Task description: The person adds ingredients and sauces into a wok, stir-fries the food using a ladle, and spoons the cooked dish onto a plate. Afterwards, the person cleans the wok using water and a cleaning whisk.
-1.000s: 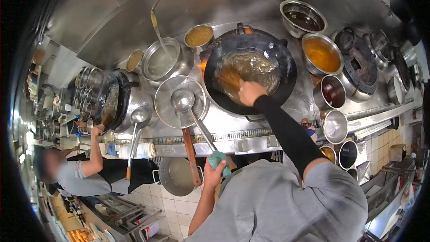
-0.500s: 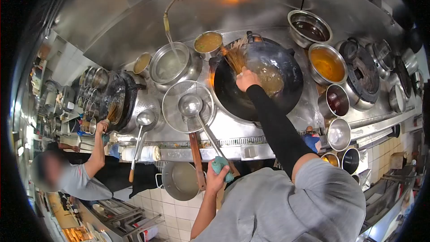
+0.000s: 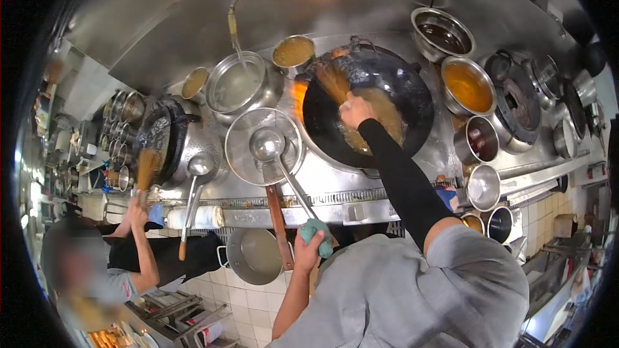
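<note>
My right hand [image 3: 356,112] is closed around a bamboo wok brush [image 3: 333,82], its bristles towards the upper left inside the black wok [image 3: 416,122]. Cloudy brownish water [image 3: 389,119] lies in the wok's bottom. Lower down, my left hand [image 3: 307,251] grips a crumpled green cloth [image 3: 316,233]. The handle of a steel ladle [image 3: 267,144] runs into this cloth; whether my fingers also hold the handle is hidden. The ladle's bowl rests over a wire strainer [image 3: 240,132] with a wooden handle.
Left of the wok stand a water pot [image 3: 235,84] under a tap and a soup pot [image 3: 293,51]. Bowls of dark liquid [image 3: 443,33] and orange liquid [image 3: 469,87] stand right. A co-worker's hand [image 3: 137,209] holds another brush [image 3: 147,167] at far left. A large pot [image 3: 256,256] sits below the counter edge.
The brush and my right hand have shifted slightly within the wok, and the liquid has spread differently. The co-worker's brush has come away from the left wok, nearer the counter edge.
</note>
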### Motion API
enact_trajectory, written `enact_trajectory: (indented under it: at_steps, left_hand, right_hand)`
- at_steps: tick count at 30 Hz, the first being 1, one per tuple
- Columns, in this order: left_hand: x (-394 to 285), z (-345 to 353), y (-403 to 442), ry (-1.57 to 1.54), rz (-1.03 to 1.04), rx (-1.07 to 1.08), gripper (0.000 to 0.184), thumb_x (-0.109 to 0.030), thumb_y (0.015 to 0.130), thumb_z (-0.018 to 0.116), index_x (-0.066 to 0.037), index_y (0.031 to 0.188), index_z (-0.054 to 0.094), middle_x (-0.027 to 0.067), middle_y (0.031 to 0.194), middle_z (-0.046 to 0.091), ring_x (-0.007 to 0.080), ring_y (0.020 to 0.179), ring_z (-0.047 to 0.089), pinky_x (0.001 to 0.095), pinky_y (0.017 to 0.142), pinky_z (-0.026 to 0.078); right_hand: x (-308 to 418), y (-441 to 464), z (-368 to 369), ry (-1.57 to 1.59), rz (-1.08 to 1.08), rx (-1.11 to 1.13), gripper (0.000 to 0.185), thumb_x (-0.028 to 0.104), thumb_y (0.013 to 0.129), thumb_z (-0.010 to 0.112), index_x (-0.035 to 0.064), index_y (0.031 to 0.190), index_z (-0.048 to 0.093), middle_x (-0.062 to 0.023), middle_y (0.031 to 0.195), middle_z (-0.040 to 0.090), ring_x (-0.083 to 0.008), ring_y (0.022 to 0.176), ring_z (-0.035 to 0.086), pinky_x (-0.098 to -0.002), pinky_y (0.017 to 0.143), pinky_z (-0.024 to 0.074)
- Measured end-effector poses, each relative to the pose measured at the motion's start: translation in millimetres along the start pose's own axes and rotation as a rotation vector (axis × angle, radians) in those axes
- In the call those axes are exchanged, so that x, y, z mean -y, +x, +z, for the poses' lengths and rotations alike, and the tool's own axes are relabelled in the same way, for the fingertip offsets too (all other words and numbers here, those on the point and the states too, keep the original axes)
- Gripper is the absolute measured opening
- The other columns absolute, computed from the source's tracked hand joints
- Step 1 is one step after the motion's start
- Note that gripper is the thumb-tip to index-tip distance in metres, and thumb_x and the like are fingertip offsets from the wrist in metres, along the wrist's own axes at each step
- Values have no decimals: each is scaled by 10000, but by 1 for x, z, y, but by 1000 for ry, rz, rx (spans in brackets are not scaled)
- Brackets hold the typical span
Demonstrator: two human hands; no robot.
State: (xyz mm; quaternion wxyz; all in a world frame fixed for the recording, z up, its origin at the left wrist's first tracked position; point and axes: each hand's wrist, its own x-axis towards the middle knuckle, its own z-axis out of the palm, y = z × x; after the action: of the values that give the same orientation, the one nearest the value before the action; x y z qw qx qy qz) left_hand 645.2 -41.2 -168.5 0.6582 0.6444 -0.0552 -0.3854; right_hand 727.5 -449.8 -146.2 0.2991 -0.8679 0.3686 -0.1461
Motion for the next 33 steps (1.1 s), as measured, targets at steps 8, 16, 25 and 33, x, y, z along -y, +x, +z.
enact_trajectory:
  at_steps: [8, 16, 25, 33]
  left_hand:
    - [-33, 47, 24, -404, -396, 108, 537, -528, 1012, 536, -59, 1270, 578, 120, 1089, 680, 267, 895, 689, 476, 722, 606]
    - [-63, 163, 111, -117, -535, 320, 686, -717, 989, 424, -86, 1180, 612, 106, 1018, 691, 283, 888, 691, 493, 742, 603]
    - [-27, 206, 132, -439, -366, -120, 156, -186, 933, 623, -55, 1014, 646, 87, 924, 666, 238, 791, 655, 442, 689, 547]
    - [-35, 192, 137, -358, -350, -83, 115, -150, 927, 606, -36, 937, 624, 80, 842, 623, 240, 703, 627, 417, 605, 528]
  right_hand:
    - [-15, -114, -123, -526, -45, 526, 412, 297, 905, 546, 44, 1198, 686, -225, 1068, 720, -392, 1025, 699, -494, 895, 552]
    - [-2, -43, -62, -322, 51, 338, 326, 212, 821, 624, 59, 1091, 723, -237, 1019, 739, -407, 991, 716, -500, 862, 570]
    - [-71, -101, -227, -820, -132, 380, 216, 216, 844, 663, 82, 957, 789, -166, 965, 772, -313, 909, 761, -477, 726, 612]
    - [-99, 24, -92, -552, -193, 92, 288, 178, 946, 549, 63, 1144, 724, -165, 1046, 751, -354, 936, 741, -490, 760, 602]
